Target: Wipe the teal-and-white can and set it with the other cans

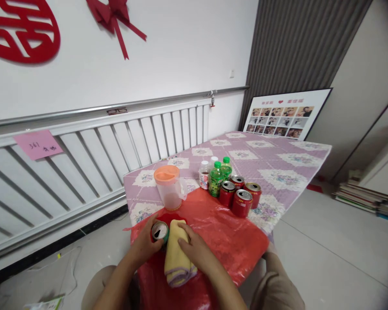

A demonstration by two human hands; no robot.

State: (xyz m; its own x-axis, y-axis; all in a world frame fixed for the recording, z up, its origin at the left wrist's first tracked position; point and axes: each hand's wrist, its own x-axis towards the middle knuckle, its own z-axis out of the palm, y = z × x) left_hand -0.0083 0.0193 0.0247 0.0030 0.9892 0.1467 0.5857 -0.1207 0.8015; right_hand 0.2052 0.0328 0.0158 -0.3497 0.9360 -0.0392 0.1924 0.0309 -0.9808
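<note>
My left hand (145, 244) is wrapped around an opened drink can (160, 231) with a silver top and a green side. The can stands on a red plastic sheet (210, 232) near the table's front edge. Close beside it, my right hand (195, 247) grips a folded yellow towel (176, 260) with a purple edge, thumb and fingers pressed on its upper part. Just beyond both hands is a clear plastic pitcher (168, 193) with an orange lid. The lower part of the can is hidden by the towel and my fingers.
Several opened red cans (242, 203) stand together at the right, in front of green-capped bottles (216, 181) and white-capped bottles (204, 175). A flowered tablecloth (278, 155) covers the table. A white radiator (100, 150) runs along its left side. A photo board (284, 114) leans behind.
</note>
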